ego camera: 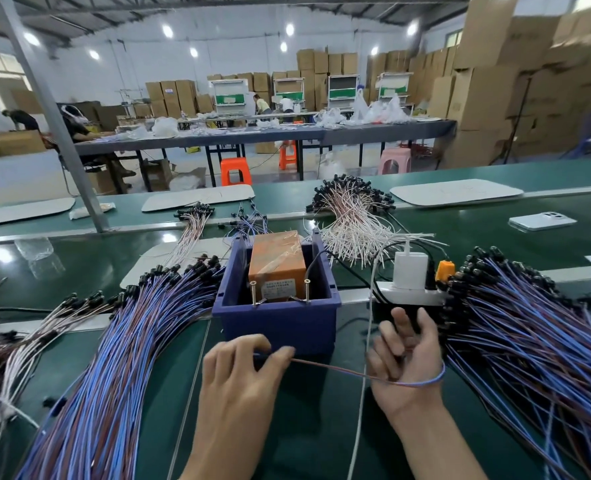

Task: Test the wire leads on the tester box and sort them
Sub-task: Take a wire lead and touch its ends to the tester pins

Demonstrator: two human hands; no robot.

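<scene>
The tester box [277,268], orange and taped, sits in a blue plastic bin [280,320] with two upright screw terminals at its front. My left hand [242,368] pinches one end of a single blue-and-brown wire lead [335,369] just in front of the bin. The lead runs right and loops around the outer edge of my right hand [404,362], whose palm faces up with fingers loosely curled. A big fan of blue and brown leads [141,327] lies left of the bin. Another pile of such leads [529,323] lies to the right.
A white power strip [411,296] with a white charger and an orange plug sits right of the bin. White-and-pink leads [352,216] are heaped behind. A phone [541,221] lies far right on the green belt. A metal post [51,116] rises at left.
</scene>
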